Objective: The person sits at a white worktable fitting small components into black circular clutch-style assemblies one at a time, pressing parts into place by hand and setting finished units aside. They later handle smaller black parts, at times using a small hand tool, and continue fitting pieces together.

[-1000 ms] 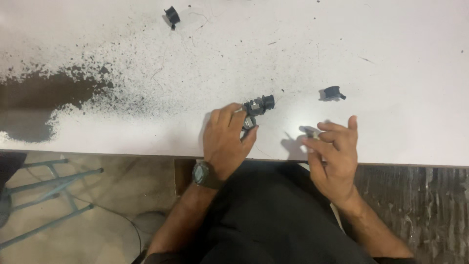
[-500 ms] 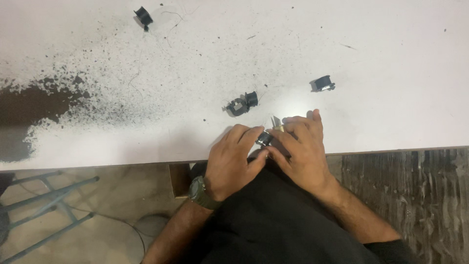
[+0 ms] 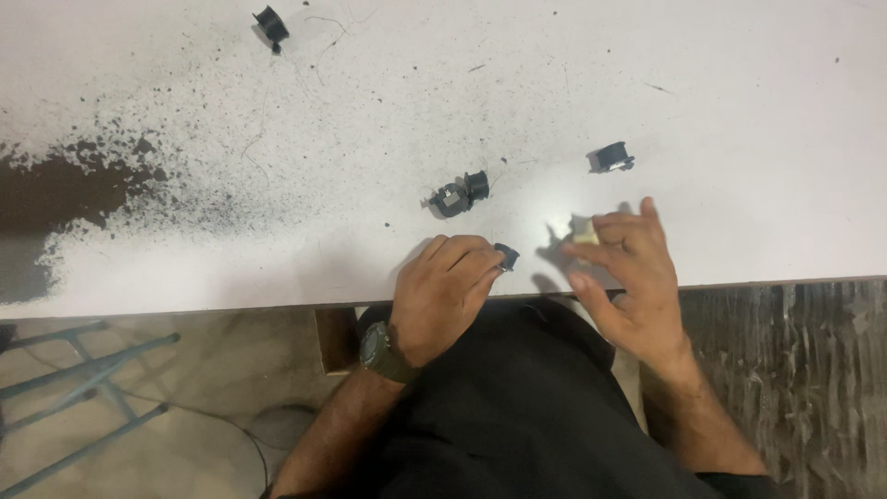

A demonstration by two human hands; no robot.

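1. Left hand [image 3: 443, 296]: resting at the near edge of the white table [image 3: 739, 83], knuckles up, fingers curled together and pinched on a small black part [image 3: 506, 256] that shows just past the fingertips. A dark wristwatch [image 3: 377, 349] sits on this wrist.

2. Right hand [image 3: 628, 277]: also at the near table edge, to the right of the left hand and apart from it. Fingers extended and slightly spread, their tips closed on a small pale piece [image 3: 584, 231]; thumb stretched toward the table edge. The piece is largely covered by the fingers, so its shape cannot be told; it appears cream or off-white.

3. Black two-part assembly [image 3: 459, 195]: lying on the table just beyond the left hand, untouched, made of a rounded body and a short cylinder side by side.

4. Black spool-like part [image 3: 611, 156]: lying on the table beyond the right hand, near but not touching it.

5. Another black part [image 3: 271, 23]: at the far left of the table top, well apart from both hands.

6. Table surface: white, with dark worn speckling [image 3: 102, 185] spreading from the left side.

7. Blue metal frame [image 3: 74, 407]: on the floor, lower left, below the table edge.
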